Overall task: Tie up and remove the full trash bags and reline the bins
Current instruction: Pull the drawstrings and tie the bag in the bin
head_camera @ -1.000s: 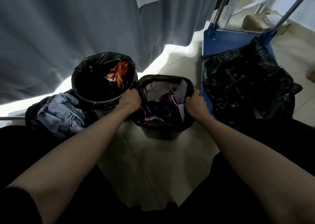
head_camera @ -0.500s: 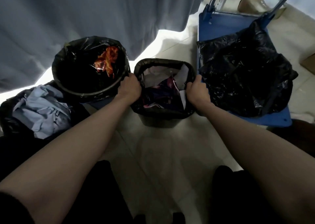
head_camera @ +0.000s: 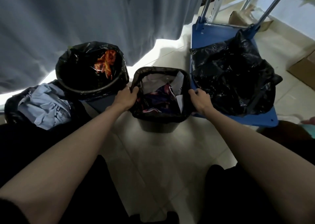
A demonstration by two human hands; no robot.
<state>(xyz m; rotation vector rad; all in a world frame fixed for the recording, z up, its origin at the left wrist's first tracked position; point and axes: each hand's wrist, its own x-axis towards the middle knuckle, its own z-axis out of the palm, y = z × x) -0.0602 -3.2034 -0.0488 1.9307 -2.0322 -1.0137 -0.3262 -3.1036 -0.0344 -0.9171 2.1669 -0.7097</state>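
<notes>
Small square bin point(head_camera: 159, 125) on tiled floor point(head_camera: 153, 164), black liner point(head_camera: 160, 117) folded over rim, crumpled wrappers and paper inside. Left hand point(head_camera: 125, 97) grasps liner at left rim; right hand point(head_camera: 199, 98) grasps liner at right rim. Just left: round bin point(head_camera: 92, 89), orange wrapper inside. Just right: blue cart point(head_camera: 255, 119) carrying loose black bags point(head_camera: 233, 80). Far left: open bag of blue paper point(head_camera: 44, 106). Grey curtain point(head_camera: 76, 19) behind.

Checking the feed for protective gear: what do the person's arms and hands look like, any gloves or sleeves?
Both hands, left and right, are bare: no gloves, rings or watch visible. Forearms are bare too. A dark sleeve edge shows by the left elbow; none is visible on the right.
</notes>
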